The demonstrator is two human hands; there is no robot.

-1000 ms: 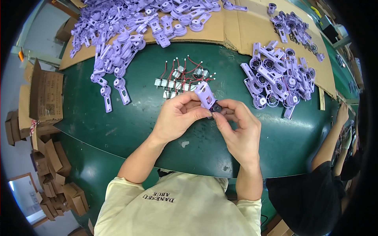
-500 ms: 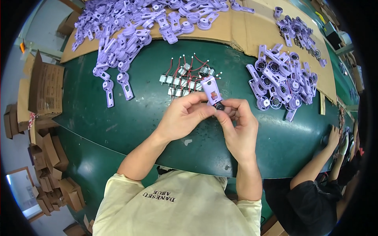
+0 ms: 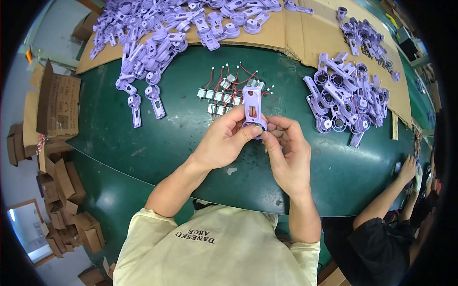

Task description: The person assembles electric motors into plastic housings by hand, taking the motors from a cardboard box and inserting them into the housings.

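Upright between my hands is a purple plastic housing [image 3: 249, 97], a long slotted handle with a round end toward me. My left hand [image 3: 222, 140] grips it from the left, its thumb lying across the dark centre of the round end. On the right side of that end, my right hand [image 3: 292, 155] pinches the rim between thumb and curled fingers. What sits inside the ring is mostly covered by my thumbs. Just beyond the housing lies a cluster of small silver motors [image 3: 218, 96] with red wires, partly hidden by it.
A big heap of purple housings [image 3: 152, 28] covers cardboard at the far left; two single housings [image 3: 135, 109] lie nearer. Another pile of housings with dark centres [image 3: 341, 93] is at right. Cardboard boxes [image 3: 64, 105] stand left. A co-worker's arm [image 3: 386, 193] reaches in at the right.
The housing has turned more upright and its round end now faces up, with my left thumb over its centre. The dark piece near my fingertips now appears within that end.
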